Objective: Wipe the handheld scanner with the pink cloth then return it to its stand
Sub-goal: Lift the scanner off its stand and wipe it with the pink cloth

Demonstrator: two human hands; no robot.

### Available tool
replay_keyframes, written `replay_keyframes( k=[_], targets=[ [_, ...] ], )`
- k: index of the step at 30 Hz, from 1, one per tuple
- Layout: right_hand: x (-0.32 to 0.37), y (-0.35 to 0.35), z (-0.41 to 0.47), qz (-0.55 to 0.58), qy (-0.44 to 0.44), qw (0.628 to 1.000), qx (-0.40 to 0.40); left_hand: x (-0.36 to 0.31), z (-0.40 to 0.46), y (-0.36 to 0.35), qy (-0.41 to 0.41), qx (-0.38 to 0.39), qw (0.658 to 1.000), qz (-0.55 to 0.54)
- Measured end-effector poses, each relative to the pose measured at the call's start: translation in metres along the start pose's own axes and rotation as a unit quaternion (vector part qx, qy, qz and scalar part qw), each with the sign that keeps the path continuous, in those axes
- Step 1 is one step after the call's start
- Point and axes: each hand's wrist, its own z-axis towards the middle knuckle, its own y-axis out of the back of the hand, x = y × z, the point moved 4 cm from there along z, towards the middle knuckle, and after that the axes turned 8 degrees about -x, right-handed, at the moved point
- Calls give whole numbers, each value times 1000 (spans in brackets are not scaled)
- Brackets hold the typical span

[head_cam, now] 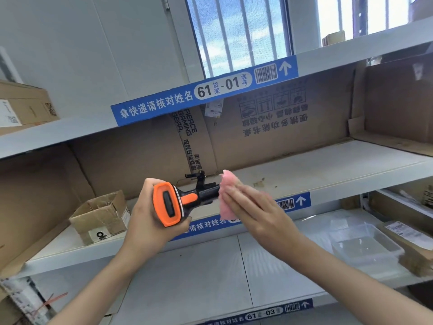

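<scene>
While the left hand (150, 214) grips the scanner (180, 202) head, the right hand (253, 207), fingers flat, presses the pink cloth (228, 184) against its handle at 3 o'clock.

Bright window (236, 31) daylight; wide-angle edge bending.

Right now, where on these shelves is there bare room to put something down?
The middle shelf is bare from the black stand rightward to the cardboard flap. Its left end is crowded by a small open box. Below, the shelf is free left of the clear plastic tray.
</scene>
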Motion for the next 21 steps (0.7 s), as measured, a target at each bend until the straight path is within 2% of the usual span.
replay_keyframes(
  k=[5, 8, 11, 14, 19, 21],
  targets=[
    [-22, 9, -2, 53, -153, 985, -61, 3, -1, 3, -13, 6, 1000, 11],
    [-20, 11, 6, 98, -166, 978, -76, 1, -3, 3, -46, 14, 998, 43],
    [-7, 6, 15, 126, -111, 985, -37, -5, -7, 1, -88, 13, 995, 46],
    [0, -10, 6, 112, -81, 990, 28, -15, -11, 0, -174, 21, 982, 65],
    [-19, -19, -6, 99, -256, 958, 80, -10, -24, -1, -220, 45, 968, 110],
    [-18, -7, 3, 103, -257, 961, 22, -9, -28, -2, -252, 46, 959, 123]
  ],
)
